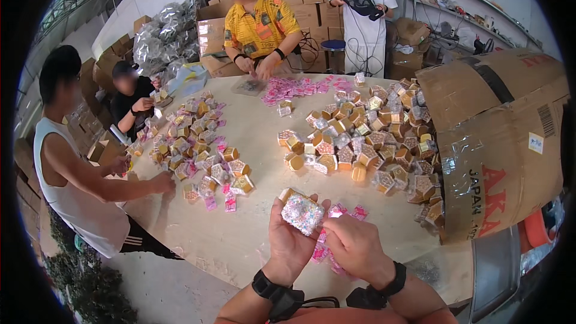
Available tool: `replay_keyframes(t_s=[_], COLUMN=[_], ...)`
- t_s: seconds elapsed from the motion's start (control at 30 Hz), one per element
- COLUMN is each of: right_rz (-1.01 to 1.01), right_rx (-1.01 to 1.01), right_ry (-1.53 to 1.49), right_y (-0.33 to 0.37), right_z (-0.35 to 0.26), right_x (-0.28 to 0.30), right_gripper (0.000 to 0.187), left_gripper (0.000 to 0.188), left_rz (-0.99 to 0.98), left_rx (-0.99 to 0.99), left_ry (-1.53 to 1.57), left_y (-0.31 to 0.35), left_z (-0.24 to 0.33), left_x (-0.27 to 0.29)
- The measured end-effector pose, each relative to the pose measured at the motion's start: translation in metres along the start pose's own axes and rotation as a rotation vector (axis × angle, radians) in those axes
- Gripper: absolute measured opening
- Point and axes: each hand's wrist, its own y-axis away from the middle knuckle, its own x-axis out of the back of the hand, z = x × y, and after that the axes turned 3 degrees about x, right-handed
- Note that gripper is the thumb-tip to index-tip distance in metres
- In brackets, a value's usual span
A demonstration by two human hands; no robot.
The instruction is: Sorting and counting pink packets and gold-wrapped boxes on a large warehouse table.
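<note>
A small house-shaped ornament (302, 211) lies in my left hand (284, 246), its roof covered in white and pastel specks and its tan side showing. The fingers of that hand curl round it from below. Close against its lower right edge is my right hand (358, 243), with thumb and forefinger pinched together. Whatever is between those fingertips is too small to make out. Pink printed tags (321, 253) lie on the table under and beside my right hand. A heap of similar house ornaments (372, 138) spreads across the table beyond my hands.
A large cardboard box (498, 138) lies on its side at the right, its mouth facing the heap. Another ornament pile (195, 135) is at left, near two people. Pink tags (297, 89) lie before a person in yellow (261, 24). Someone in white (363, 30) stands behind.
</note>
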Motion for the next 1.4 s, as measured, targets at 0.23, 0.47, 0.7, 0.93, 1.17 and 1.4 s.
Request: replay_keyframes(t_s=[0.23,0.47,0.7,0.93,1.17,1.4], right_rz=[-0.062,-0.097,-0.082,-0.107,-0.071,-0.083], right_rx=[-0.031,-0.032,-0.015,-0.006,-0.011,-0.009], right_ry=[0.027,0.038,0.034,0.031,0.049,0.037], right_y=[0.021,0.035,0.044,0.054,0.063,0.066], right_z=[0.0,-0.001,-0.003,0.0,0.008,0.012], right_x=[0.015,0.031,0.043,0.052,0.06,0.067], right_gripper=[0.015,0.015,0.016,0.016,0.016,0.013], left_gripper=[0.041,0.045,0.039,0.046,0.045,0.042], left_rz=[-0.017,0.056,0.0,0.062,0.077,0.092], left_rx=[-0.051,-0.105,-0.145,-0.223,-0.25,-0.246], left_ry=[-0.036,-0.069,-0.085,-0.144,-0.184,-0.196], left_y=[0.015,0.028,0.038,0.04,0.041,0.039], left_z=[-0.025,-0.043,-0.058,-0.074,-0.089,-0.1], left_x=[-0.002,-0.009,-0.009,-0.009,-0.013,-0.01])
